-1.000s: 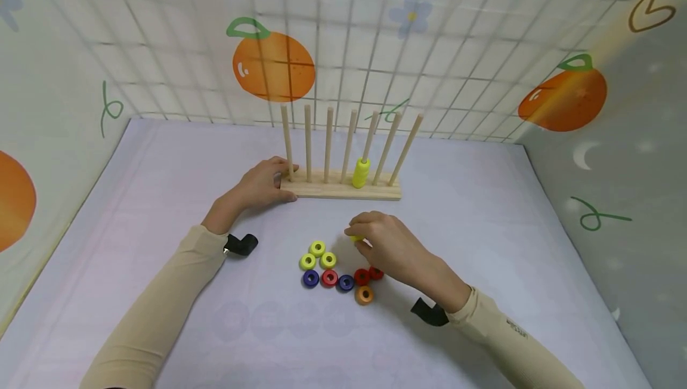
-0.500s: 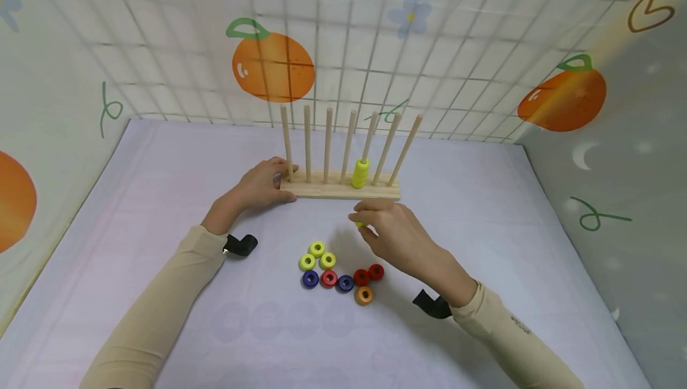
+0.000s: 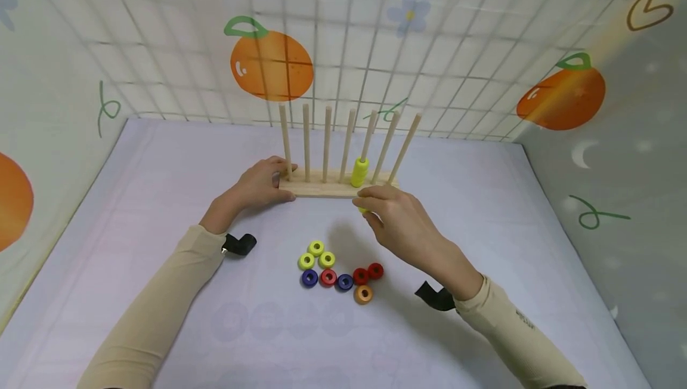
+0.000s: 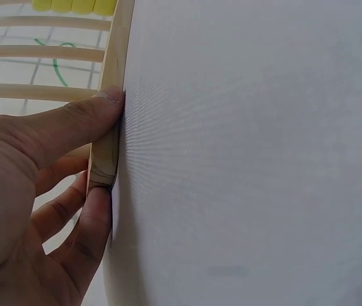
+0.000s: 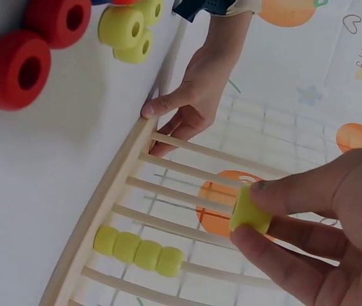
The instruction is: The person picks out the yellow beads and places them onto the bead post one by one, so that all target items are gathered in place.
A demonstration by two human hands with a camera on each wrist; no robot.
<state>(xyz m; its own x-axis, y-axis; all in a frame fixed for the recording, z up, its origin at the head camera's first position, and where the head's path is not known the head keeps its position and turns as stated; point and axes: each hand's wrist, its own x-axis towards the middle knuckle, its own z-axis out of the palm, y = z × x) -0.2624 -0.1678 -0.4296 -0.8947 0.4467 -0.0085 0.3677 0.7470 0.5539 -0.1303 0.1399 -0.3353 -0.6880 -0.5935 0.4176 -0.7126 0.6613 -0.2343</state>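
Note:
A wooden rack (image 3: pixel 327 189) with several upright pegs stands at the back of the table. Several yellow beads (image 3: pixel 360 173) are stacked on its fifth peg from the left. My left hand (image 3: pixel 260 184) grips the rack's left end, thumb on the front edge, fingers around the end in the left wrist view. Just in front of the rack, my right hand (image 3: pixel 402 222) pinches a yellow bead (image 5: pixel 251 211) between thumb and fingers, off the pegs and the table. The right wrist view shows the four-bead stack (image 5: pixel 137 251) as several rounded yellow pieces.
Loose beads lie in front of the rack: yellow ones (image 3: pixel 316 249), blue ones (image 3: pixel 309 278), red ones (image 3: pixel 375 271) and an orange one (image 3: pixel 363 294). A patterned curtain (image 3: pixel 456 49) stands behind the rack.
My right hand has moved away from the loose beads, up toward the rack's front edge, with the yellow bead in its fingers. The left hand has stayed on the rack's end.

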